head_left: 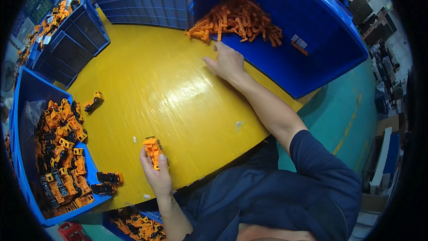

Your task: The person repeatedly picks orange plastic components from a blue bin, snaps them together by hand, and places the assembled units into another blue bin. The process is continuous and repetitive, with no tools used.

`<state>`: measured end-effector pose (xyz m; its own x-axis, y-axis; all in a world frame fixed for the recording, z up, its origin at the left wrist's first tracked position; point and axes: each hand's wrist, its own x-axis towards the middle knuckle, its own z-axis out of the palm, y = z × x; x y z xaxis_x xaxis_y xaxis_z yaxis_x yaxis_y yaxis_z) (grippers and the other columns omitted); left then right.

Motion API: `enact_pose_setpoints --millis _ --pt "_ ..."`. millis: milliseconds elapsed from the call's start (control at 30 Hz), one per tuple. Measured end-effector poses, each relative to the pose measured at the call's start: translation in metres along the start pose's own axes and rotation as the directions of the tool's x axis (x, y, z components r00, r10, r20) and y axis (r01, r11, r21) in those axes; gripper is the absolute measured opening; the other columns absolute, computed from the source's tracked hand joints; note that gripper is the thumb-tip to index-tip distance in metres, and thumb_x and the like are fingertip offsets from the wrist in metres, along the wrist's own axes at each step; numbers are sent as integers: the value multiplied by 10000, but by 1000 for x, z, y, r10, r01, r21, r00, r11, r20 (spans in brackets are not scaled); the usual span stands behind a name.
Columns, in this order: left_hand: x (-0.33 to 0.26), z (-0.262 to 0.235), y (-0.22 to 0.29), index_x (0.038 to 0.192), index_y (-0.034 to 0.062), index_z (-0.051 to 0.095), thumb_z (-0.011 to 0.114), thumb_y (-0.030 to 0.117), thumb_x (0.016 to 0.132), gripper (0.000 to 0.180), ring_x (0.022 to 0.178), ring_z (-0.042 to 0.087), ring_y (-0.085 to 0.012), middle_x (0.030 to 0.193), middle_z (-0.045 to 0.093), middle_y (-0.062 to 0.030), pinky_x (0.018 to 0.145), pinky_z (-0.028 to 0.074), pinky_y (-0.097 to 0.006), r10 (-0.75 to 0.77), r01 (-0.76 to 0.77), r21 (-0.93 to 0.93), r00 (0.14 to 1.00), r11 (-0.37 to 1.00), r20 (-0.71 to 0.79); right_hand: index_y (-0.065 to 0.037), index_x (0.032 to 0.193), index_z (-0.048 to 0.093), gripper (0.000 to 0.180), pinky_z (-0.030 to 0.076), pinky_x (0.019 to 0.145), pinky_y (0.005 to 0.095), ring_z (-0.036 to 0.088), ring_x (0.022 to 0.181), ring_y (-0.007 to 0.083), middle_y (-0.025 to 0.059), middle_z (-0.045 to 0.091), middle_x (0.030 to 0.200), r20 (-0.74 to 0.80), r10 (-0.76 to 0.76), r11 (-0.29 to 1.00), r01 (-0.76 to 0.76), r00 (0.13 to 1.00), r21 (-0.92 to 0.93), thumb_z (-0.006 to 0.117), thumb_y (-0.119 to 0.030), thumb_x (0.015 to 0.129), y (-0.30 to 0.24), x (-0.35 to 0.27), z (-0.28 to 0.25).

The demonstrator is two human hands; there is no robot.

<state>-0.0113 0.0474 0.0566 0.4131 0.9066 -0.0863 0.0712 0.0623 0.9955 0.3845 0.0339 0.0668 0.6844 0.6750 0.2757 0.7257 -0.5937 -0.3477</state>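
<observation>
My left hand [157, 172] is closed round an orange toy truck [153, 151] near the table's front edge, thumb on one side and fingers on the other. My right hand [228, 62] reaches forward to the mouth of a tipped blue bin [321, 22]. Its thumb stands apart from the forefinger, and the other fingers are partly hidden. Just beyond the fingertips, one long orange plastic part [219, 32] sticks out from a heap of similar arm-like parts [243, 18]; whether the fingertips touch it I cannot tell.
The yellow-covered table [178, 85] lies between the bins. On the left, a blue bin [20, 151] holds many toy trucks, with one truck [94, 101] beside it and two [109, 177] at its front corner. Another full bin [67, 44] stands behind; more toys [140, 226] lie below the table.
</observation>
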Motion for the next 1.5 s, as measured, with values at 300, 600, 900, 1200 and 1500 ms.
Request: enact_pose_setpoints --millis 300,600,900,1200,1500 --pt "-22 20 4 1409 17 466 749 1 917 568 1096 648 -213 1219 615 -121 1019 525 -364 -198 289 -504 954 814 227 26 1195 652 425 535 937 431 678 1072 330 184 702 1127 57 83 993 -87 995 78 808 -180 858 20 -5 4" --pt "-20 66 5 1324 -8 500 691 -26 952 418 1101 685 -247 1258 655 -179 949 589 -370 -274 399 -459 908 794 316 75 1403 578 463 545 889 279 665 1037 159 104 684 1195 653 -131 229 -618 746 752 646 -77 970 -11 -128 -59" --pt "-30 90 22 1140 24 622 720 -4 964 204 870 706 -160 994 717 -81 835 582 -294 -76 126 -465 989 876 125 92 1385 538 415 566 824 270 668 978 143 115 650 1215 661 -335 119 -666 671 736 621 -52 1005 -47 -194 -74" --pt "-46 80 19 1120 7 637 709 -33 959 181 888 676 -149 1008 691 -67 833 553 -294 -116 186 -392 974 901 196 -16 1062 668 205 508 628 215 599 692 48 1 667 836 611 -365 98 -623 703 776 623 -216 1075 -58 -220 -62" --pt "-30 83 12 1384 56 553 429 567 1101 597 1079 667 -228 1243 674 -101 944 570 -407 -147 295 -617 949 729 280 41 1095 714 188 550 655 240 681 709 96 85 724 895 363 -211 52 -360 908 931 708 -110 983 -63 -214 -55"
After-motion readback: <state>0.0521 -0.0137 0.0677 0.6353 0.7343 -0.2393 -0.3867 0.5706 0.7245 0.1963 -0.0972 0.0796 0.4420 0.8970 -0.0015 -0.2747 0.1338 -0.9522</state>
